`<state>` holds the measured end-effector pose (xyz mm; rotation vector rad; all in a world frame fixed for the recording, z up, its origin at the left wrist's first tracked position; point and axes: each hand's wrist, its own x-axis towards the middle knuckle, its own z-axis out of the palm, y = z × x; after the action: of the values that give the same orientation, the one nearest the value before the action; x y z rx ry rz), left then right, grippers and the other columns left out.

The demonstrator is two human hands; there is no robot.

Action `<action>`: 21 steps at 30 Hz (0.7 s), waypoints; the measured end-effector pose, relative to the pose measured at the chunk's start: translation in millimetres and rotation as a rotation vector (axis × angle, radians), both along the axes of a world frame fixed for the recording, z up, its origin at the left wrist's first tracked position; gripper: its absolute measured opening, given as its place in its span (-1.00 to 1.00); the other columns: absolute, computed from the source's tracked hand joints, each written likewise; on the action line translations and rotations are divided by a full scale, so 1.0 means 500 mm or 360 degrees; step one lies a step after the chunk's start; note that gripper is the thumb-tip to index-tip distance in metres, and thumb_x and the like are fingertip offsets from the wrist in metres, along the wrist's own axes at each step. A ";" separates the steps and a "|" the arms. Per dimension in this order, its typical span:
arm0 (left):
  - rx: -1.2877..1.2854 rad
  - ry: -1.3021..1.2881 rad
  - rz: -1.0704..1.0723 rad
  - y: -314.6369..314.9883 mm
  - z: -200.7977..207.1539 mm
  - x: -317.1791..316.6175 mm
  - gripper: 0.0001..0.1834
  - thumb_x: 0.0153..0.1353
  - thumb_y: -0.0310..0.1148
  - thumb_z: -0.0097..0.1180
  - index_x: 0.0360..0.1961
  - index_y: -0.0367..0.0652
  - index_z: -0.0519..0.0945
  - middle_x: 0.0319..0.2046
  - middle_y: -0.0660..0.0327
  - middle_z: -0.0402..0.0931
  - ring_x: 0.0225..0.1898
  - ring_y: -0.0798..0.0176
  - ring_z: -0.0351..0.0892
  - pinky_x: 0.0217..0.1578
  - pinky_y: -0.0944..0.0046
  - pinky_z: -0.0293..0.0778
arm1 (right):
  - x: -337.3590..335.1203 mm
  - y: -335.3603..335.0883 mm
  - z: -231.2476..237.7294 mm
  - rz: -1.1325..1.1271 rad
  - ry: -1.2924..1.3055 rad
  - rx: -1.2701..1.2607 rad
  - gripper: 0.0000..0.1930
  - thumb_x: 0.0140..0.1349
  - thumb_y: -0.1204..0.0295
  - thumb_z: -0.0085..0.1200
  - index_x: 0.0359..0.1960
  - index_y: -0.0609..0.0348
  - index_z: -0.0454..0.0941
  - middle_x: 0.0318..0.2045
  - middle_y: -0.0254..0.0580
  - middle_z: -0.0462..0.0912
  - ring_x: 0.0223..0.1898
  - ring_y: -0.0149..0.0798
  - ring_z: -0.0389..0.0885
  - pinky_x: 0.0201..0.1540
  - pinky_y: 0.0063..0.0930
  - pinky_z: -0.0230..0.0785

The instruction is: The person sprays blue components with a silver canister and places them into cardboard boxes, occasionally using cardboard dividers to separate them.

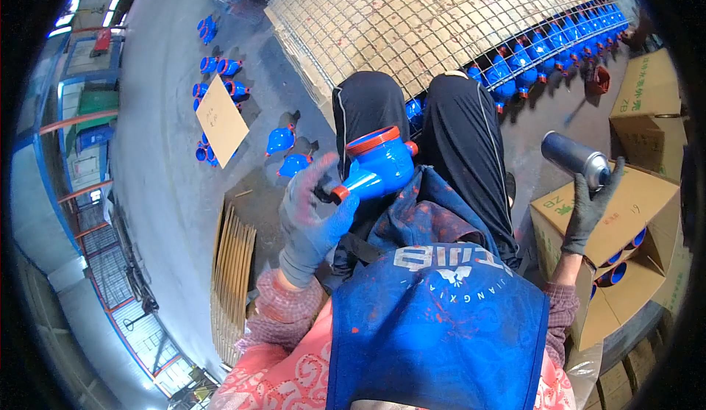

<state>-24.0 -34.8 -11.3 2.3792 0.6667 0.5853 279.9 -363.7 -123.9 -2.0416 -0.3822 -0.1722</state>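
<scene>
My left hand (312,222), in a grey glove smeared with blue and red paint, holds a glossy blue water meter housing (388,171) by one narrow pipe end. Its wide round mouth and its pipe ends are orange-red, and it hangs tilted in front of my knees. Off to the right, my right hand (592,208), gloved in grey, is closed around the nozzle end of a dark blue spray can (566,152). The can's base points up and to the left, beside an open carton (610,211). The fingertips behind the can are partly hidden.
Ahead of my knees stands a wire mesh rack with cardboard (434,20), blue housings (540,50) lined along its right edge. More housings (279,140) and a cardboard sheet (222,121) are on the floor at left. Stacked cardboard (234,263) stands by my left elbow; another carton (647,108) is far right.
</scene>
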 end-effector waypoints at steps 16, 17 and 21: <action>0.0173 0.0554 -0.0892 0.012 0.055 0.142 -0.50 0.08 -0.07 0.25 -0.03 -0.17 0.62 -0.29 0.03 0.60 -0.23 -0.07 0.58 -0.15 -0.02 0.45 | -0.079 0.164 0.151 0.1092 0.0664 0.0569 -0.19 0.09 0.40 0.29 0.40 0.23 0.20 0.26 -0.12 0.41 0.23 -0.27 0.39 0.27 -0.34 0.24; 0.0205 0.0377 -0.0831 0.004 0.060 0.164 -0.57 0.09 -0.05 0.24 -0.16 -0.15 0.66 -0.28 0.07 0.61 -0.23 -0.04 0.58 -0.14 -0.02 0.45 | -0.079 0.170 0.154 0.1070 0.0675 0.0570 -0.19 0.09 0.40 0.29 0.40 0.23 0.20 0.26 -0.12 0.41 0.23 -0.27 0.39 0.27 -0.34 0.24; 0.0427 0.0653 -0.1383 -0.021 0.006 0.251 -0.68 0.17 -0.12 0.17 -0.18 -0.09 0.65 -0.30 0.07 0.64 -0.26 -0.03 0.61 -0.15 0.07 0.47 | -0.085 0.191 0.162 0.0968 0.0802 0.0594 -0.30 0.12 0.42 0.33 0.32 0.23 0.33 0.20 -0.09 0.49 0.15 -0.27 0.50 0.20 -0.37 0.36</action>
<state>101.6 -45.2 -8.4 2.7341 -0.3451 -0.2083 237.4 -268.2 -42.7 -1.4562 -0.5784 0.5896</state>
